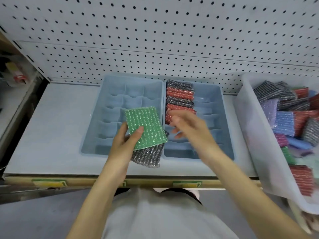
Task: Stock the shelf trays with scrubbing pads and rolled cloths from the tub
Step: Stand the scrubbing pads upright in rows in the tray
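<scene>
Two pale blue divided trays stand side by side on the shelf: the left tray and the right tray. A row of red and grey scrubbing pads fills the right tray's left column. My left hand grips a green pad stacked on a grey pad, above the left tray's near right corner. Blurred, my right hand hovers over the right tray with loose fingers and holds nothing. The white tub at the right holds several mixed-colour pads.
A white pegboard wall rises behind the shelf. The shelf front edge carries yellow-green price labels. Bare shelf surface lies left of the trays. A neighbouring shelf unit with packaged goods stands at far left.
</scene>
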The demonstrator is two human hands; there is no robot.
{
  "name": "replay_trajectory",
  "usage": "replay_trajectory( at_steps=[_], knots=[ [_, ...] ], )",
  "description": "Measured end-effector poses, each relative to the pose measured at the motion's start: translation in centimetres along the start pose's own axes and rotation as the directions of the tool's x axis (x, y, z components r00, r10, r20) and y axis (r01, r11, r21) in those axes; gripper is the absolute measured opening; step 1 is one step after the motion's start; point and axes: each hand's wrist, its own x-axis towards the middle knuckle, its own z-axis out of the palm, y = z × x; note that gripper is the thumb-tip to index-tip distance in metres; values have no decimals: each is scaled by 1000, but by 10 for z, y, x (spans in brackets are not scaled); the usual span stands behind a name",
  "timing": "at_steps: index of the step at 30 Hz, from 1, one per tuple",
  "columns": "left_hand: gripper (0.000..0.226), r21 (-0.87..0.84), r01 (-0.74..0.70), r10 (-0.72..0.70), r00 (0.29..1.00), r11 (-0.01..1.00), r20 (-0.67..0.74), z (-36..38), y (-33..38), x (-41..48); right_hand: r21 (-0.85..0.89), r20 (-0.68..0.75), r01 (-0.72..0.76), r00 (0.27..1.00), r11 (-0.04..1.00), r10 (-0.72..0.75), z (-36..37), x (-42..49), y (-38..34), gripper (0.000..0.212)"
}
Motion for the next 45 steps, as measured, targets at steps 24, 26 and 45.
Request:
replay_trajectory(
  at_steps=[24,26,45],
  knots=[
    [15,-115,49,-60,994,992,-94,-26,-14,-11,-849,207,474,703,232,-680,-47,45,73,54],
    [20,-103,44,-55,994,994,-100,-28,-14,-13,-822,259,536,650,190,-714,-46,49,69,47],
    [18,21,37,-35,993,999,-109,1,-23,-21,-271,-207,168,951,948,-228,-34,15,33,15]
  ],
)
